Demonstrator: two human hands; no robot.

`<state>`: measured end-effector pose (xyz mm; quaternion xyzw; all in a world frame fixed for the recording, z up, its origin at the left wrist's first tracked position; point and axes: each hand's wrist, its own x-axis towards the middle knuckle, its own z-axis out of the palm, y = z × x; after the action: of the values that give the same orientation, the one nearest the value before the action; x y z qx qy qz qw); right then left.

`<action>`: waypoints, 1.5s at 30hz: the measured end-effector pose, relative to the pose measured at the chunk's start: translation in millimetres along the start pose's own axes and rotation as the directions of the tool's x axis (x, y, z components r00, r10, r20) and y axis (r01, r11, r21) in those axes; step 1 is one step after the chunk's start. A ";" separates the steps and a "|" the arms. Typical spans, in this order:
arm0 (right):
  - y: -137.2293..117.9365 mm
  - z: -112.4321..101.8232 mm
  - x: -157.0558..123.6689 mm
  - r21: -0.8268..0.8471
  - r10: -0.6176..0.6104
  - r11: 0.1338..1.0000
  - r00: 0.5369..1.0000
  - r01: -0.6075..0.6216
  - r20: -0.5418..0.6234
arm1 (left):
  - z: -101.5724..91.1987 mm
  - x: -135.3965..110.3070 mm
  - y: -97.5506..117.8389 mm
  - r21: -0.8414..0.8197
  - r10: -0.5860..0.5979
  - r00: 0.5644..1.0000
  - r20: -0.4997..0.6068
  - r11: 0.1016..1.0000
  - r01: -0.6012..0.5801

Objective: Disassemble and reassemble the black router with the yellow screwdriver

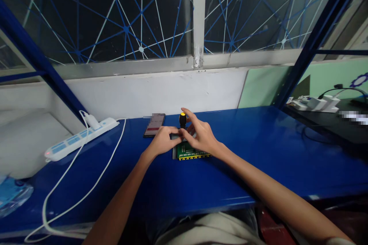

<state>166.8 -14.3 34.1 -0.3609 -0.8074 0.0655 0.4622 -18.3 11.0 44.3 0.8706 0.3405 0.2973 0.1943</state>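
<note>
A green circuit board (186, 154) with a yellow-striped front edge lies flat on the blue table (258, 149). My left hand (163, 141) rests on the board's left part with its fingers curled and pinched together at the fingertips. My right hand (201, 134) lies over the board's right part, index finger stretched up, the other fingers bent toward the left hand's fingertips. What the fingertips pinch is too small to make out. A screwdriver with a black and yellow handle (183, 120) lies just behind the hands.
A phone (154, 124) with a lit screen lies behind the left hand. A white power strip (80, 138) with a plugged charger and a long white cable (86, 193) sits at the left. Chargers (316, 103) stand on a dark shelf at the right. A wall and window are behind.
</note>
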 end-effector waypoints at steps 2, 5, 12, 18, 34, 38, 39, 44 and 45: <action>0.1 0.1 -0.3 -0.007 0.000 1.000 1.000 0.000 0.000 | -0.2 0.1 1.2 0.002 -0.008 1.000 0.007 1.000 0.008; -0.2 -0.1 -0.6 -0.006 -0.002 1.000 1.000 0.002 0.001 | -0.7 0.2 2.7 0.011 -0.019 1.000 0.019 1.000 0.018; 0.3 -0.2 -0.5 -0.018 -0.004 1.000 1.000 0.004 -0.009 | -0.4 0.5 4.4 -0.009 -0.006 1.000 0.020 1.000 0.007; -0.2 -0.1 -0.7 -0.028 0.005 1.000 1.000 -0.006 -0.011 | 2.0 1.0 0.4 0.006 -0.035 0.999 -0.014 0.999 0.035; -0.1 -0.5 -0.6 -0.023 -0.025 0.999 1.000 0.025 0.006 | 1.0 0.1 -1.2 0.034 -0.071 0.996 0.062 0.997 0.069; 1.0 0.3 -0.7 -0.043 -0.022 0.999 1.000 0.022 -0.002 | 0.3 0.5 1.1 0.043 -0.037 0.998 0.055 0.999 0.034; 1.3 0.6 -0.7 -0.045 -0.022 0.999 1.000 0.022 -0.003 | 0.3 0.6 1.3 0.043 -0.030 0.998 0.049 0.999 0.028; 2.6 1.0 -0.6 -0.045 -0.020 0.999 1.000 0.019 -0.010 | 1.4 0.5 -0.8 0.054 -0.033 0.999 0.015 0.998 0.032; 2.5 0.8 -0.6 -0.046 -0.019 0.999 1.000 0.018 -0.011 | 1.6 0.4 -1.3 0.053 -0.032 0.999 0.013 0.998 0.032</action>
<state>167.7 -12.6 32.1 -0.3644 -0.8093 0.0406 0.4589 -17.7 12.0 42.5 0.8719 0.3608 0.2791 0.1782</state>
